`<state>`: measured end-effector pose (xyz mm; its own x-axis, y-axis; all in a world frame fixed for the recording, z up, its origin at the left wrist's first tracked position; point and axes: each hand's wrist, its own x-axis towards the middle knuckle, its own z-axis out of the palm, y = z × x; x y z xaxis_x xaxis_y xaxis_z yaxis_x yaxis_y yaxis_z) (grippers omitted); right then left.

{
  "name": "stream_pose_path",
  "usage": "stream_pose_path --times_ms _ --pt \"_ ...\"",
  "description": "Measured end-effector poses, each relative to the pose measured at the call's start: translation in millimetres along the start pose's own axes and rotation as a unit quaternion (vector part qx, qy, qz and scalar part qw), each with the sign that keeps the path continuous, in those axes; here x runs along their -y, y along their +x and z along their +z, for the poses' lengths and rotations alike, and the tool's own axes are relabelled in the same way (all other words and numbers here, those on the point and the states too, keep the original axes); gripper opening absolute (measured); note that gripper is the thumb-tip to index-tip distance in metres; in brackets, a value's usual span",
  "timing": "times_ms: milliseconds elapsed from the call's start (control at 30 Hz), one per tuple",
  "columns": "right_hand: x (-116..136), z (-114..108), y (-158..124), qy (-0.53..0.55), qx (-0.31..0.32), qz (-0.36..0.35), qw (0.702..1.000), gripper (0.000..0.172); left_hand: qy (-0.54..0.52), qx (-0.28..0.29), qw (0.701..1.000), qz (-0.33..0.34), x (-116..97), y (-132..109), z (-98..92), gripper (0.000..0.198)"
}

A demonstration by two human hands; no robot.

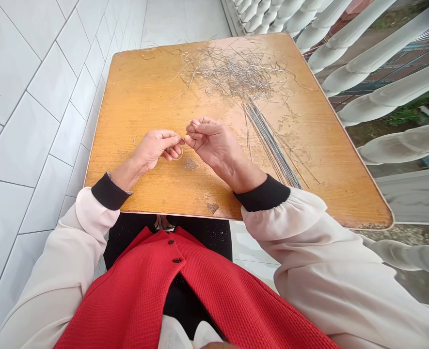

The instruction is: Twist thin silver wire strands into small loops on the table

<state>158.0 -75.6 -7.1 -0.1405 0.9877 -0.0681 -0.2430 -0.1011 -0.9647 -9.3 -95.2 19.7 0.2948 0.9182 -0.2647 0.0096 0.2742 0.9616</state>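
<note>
My left hand (158, 148) and my right hand (214, 145) meet fingertip to fingertip over the near left part of the wooden table (137, 92). Between them runs a thin curled wire (181, 154), pinched by the fingers of both hands. One loop of it hangs below my left fingers, and a bit sticks out past that hand's left side. To the right of my right hand lies a bundle of straight grey wires (270, 143). Beyond it, at the far side, is a tangled heap of curly wires (239, 72).
A white tiled wall (47, 97) runs along the left. White balusters (374, 102) line the right side close to the table. Two worn patches, one patch (189, 164) and another patch (212, 208), mark the tabletop near me.
</note>
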Motion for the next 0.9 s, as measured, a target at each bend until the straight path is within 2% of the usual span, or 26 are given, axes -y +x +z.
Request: stream_pose_path --times_ms 67,200,367,533,700,900 --pt "1 -1 1 0.001 0.0 0.004 1.0 0.034 -0.008 0.001 1.0 0.0 1 0 1.2 0.029" --pt "7 -1 0 0.037 0.006 0.009 0.999 0.022 -0.034 -0.024 0.999 0.006 3 1 3.2 0.025" --pt "6 -2 -2 -0.036 -0.018 -0.017 0.999 0.02 -0.062 -0.052 0.997 0.004 2 3 2.1 0.024" --pt "-1 -3 0 -0.067 -0.013 -0.061 0.996 0.014 -0.065 -0.024 0.998 -0.004 4 4 0.0 0.021" --pt "-4 1 1 -0.069 -0.023 -0.084 0.994 0.021 -0.072 0.004 0.997 -0.018 6 4 -0.7 0.026" --pt "-7 6 0 -0.091 -0.062 -0.101 0.989 0.024 -0.082 0.006 0.996 -0.019 6 6 -2.4 0.021"
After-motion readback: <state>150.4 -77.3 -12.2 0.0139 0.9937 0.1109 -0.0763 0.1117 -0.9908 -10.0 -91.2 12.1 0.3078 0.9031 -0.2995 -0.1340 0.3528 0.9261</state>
